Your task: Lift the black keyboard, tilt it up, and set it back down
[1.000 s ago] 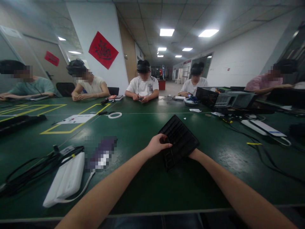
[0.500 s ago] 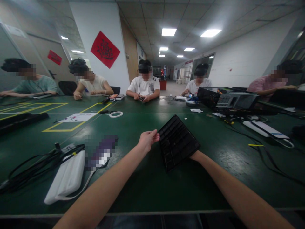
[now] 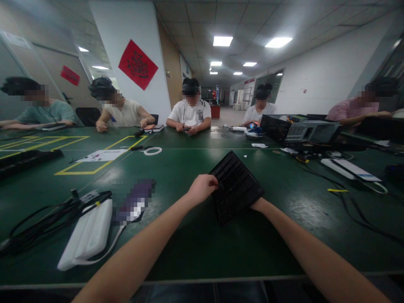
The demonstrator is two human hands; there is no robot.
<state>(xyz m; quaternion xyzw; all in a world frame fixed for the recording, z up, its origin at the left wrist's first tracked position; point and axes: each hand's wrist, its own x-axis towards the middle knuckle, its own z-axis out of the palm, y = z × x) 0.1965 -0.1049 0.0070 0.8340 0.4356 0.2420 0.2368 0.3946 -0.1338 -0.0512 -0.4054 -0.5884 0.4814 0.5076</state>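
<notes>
In a wide office with ceiling lights, a green table (image 3: 176,256) runs across the view, with people seated along its far side. Nearer, a white power bank (image 3: 90,235) lies by a coil of black cables (image 3: 47,221), and a ring of white tape (image 3: 153,155) sits farther off. The black tray (image 3: 238,185) is held up at a tilt above the table, its divided side turned partly to the wearer, likely so that its compartments can be seen and reached. The right hand (image 3: 259,204) goes in behind the tray's lower right side, probably to bear its weight and leave the other hand free; its fingers are hidden, so their grip cannot be told. The left hand (image 3: 202,188) is at the left edge, fingers bent and close together, the tray just beyond their tips; whether they pinch the rim or something small cannot be told.
</notes>
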